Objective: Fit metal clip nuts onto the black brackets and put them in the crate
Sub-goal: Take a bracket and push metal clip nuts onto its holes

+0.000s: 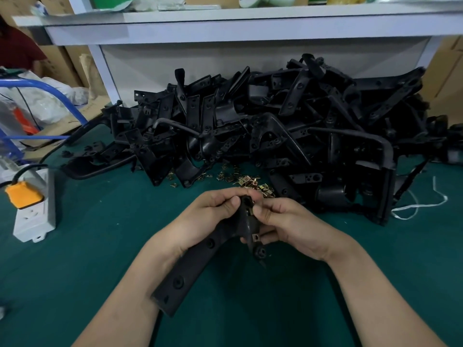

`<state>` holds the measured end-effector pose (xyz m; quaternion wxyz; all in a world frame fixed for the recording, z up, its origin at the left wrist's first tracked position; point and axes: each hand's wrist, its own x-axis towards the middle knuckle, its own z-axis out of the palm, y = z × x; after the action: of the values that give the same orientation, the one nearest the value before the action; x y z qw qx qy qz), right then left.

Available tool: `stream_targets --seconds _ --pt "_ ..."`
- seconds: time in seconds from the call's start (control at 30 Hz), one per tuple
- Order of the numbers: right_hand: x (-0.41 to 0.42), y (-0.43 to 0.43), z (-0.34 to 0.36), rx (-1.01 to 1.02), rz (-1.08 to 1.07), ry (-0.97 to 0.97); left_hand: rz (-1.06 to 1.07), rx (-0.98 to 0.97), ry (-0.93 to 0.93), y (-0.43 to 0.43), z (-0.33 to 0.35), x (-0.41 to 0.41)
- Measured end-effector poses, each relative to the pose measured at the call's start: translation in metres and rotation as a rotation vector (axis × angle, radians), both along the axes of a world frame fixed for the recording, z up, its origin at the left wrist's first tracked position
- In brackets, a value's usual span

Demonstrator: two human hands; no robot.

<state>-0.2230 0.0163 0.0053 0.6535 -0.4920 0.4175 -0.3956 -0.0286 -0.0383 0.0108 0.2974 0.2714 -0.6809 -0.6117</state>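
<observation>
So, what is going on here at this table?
A person holds one black bracket in both hands above the green table. The left hand grips its upper part, and the right hand pinches it near the top end, probably pressing a clip nut on. One fitted clip nut already sits lower on it. Loose clip nuts lie in front of a big pile of brackets. No crate is in view.

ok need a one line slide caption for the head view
Left hand and right hand grip a black bracket near loose clip nuts and a bracket pile.
</observation>
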Motion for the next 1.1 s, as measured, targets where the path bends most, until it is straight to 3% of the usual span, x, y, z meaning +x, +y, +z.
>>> stream_targets --seconds 0.3,0.5,0.63,0.83,1.1 --pt "-0.007 0.002 0.006 -0.049 0.037 0.283 -0.020 -0.175 -0.202 0.006 0.002 0.000" --pt "-0.007 0.003 0.011 -0.036 -0.007 0.150 0.073 -0.253 -0.112 0.008 0.003 -0.003" --pt "-0.007 0.001 0.010 -0.077 -0.095 0.041 0.250 -0.283 0.001 0.008 0.004 -0.005" --pt "0.022 -0.002 0.004 -0.288 -0.313 0.224 0.389 -0.289 0.057 0.010 0.002 -0.009" --pt "0.029 -0.004 0.001 -0.363 -0.388 0.191 0.461 -0.305 0.082 0.014 0.001 -0.011"
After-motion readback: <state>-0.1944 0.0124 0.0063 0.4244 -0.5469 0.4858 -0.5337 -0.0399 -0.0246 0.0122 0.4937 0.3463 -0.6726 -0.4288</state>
